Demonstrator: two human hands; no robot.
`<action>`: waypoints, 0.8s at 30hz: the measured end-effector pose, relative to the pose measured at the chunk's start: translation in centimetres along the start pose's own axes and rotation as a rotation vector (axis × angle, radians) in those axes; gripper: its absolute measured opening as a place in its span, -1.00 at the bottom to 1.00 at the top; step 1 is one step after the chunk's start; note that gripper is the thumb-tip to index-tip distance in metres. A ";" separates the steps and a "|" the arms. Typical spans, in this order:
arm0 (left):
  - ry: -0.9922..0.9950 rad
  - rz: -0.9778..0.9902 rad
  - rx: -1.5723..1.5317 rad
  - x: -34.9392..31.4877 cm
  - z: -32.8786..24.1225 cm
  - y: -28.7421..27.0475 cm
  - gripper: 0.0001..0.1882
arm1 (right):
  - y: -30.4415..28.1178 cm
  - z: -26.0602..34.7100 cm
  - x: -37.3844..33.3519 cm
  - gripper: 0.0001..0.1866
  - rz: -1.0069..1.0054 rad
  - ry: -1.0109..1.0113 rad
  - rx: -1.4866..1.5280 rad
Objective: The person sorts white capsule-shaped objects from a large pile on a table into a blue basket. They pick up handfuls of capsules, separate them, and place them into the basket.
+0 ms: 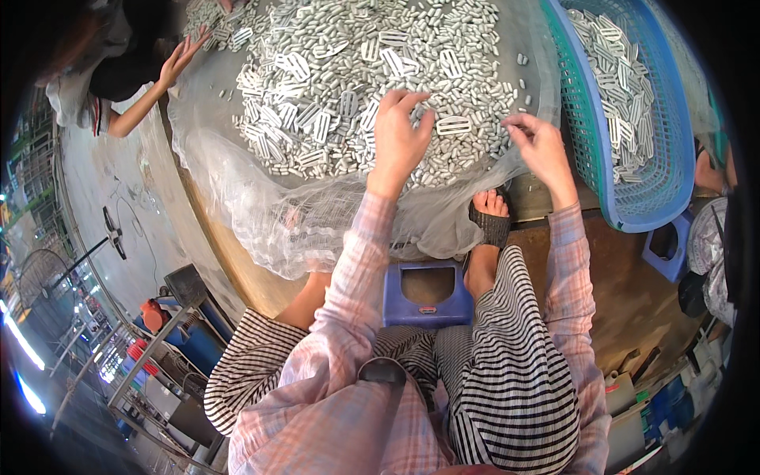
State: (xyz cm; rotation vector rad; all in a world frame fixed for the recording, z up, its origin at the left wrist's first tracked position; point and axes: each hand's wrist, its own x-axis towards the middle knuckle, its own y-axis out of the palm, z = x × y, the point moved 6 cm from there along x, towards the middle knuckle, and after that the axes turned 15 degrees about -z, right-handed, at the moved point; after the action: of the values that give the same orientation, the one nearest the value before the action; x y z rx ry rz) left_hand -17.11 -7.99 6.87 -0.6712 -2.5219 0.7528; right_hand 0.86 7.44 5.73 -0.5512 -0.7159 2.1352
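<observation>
A broad heap of small grey pellets (pixel 467 162) is spread before me, with slotted metal buckles (pixel 454 125) scattered on and among them. Over the near part of the heap is my left hand (pixel 400 138), its fingers bent and apart, with nothing visible in it. One slotted buckle lies just right of its thumb. My right hand (pixel 543 152) hovers at the heap's right edge, fingers curled loosely with a gap between thumb and forefinger; I see nothing held there. Beneath the heap lies a pale mesh cloth (pixel 261 214), bunched along its near side.
At right stands a blue plastic basket (pixel 599 150) partly filled with slotted buckles, against a green one (pixel 564 87). A co-worker's hand (pixel 184 59) reaches toward the heap from the far left. A blue stool (pixel 427 313) is between my legs; another stool (pixel 669 249) stands at right.
</observation>
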 end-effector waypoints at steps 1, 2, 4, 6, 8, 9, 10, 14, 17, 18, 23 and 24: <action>0.083 -0.034 0.000 1.1 -0.4 1.4 -0.77 | 0.2 1.0 -0.4 -0.84 0.006 -0.017 -0.011; 0.166 -0.067 -0.003 2.4 -0.7 2.9 -0.77 | 0.7 1.4 -0.6 -0.84 -0.002 -0.079 0.001; 0.179 -0.089 0.048 5.0 -0.8 6.0 -0.75 | 1.8 2.5 -1.0 -0.85 -0.005 -0.124 0.057; 0.207 -0.100 0.190 5.5 -0.5 7.8 -0.73 | 3.6 3.6 -1.7 -0.75 -0.071 -0.306 0.000; 0.241 -0.019 0.328 5.4 -0.8 8.8 -0.70 | 5.0 5.1 -2.8 -0.67 -0.106 -0.428 -0.101; 0.069 0.138 0.155 5.4 -0.4 9.7 -0.68 | 5.3 4.9 -3.0 -0.65 -0.070 -0.431 -0.191; -0.105 0.294 -0.007 5.2 0.1 9.7 -0.66 | 5.4 5.0 -3.1 -0.71 -0.085 -0.476 -0.252; -0.496 0.377 -0.393 3.3 0.7 6.6 -0.69 | 3.8 3.4 -3.3 -0.79 -0.135 -0.350 -0.172; -0.414 0.255 -0.280 3.0 -0.1 5.0 -0.75 | 2.3 0.2 -3.2 -0.79 -0.044 0.019 0.094; -0.238 0.199 -0.144 3.2 -1.0 4.4 -0.74 | 1.6 -0.1 -3.4 -0.78 -0.071 0.008 0.135; 0.096 0.153 -0.120 1.6 -4.5 5.8 -0.73 | 1.7 -1.5 -8.3 -0.77 0.525 0.142 0.367; 0.096 0.215 -0.181 0.7 -5.6 6.9 -0.72 | 1.8 -2.0 -9.5 -0.74 0.577 0.237 0.483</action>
State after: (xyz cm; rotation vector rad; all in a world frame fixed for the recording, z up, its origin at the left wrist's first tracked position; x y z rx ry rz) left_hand -12.60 -0.32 7.22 -1.0280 -2.4748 0.5498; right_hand 6.65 -0.42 4.40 -0.7868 0.1242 2.5859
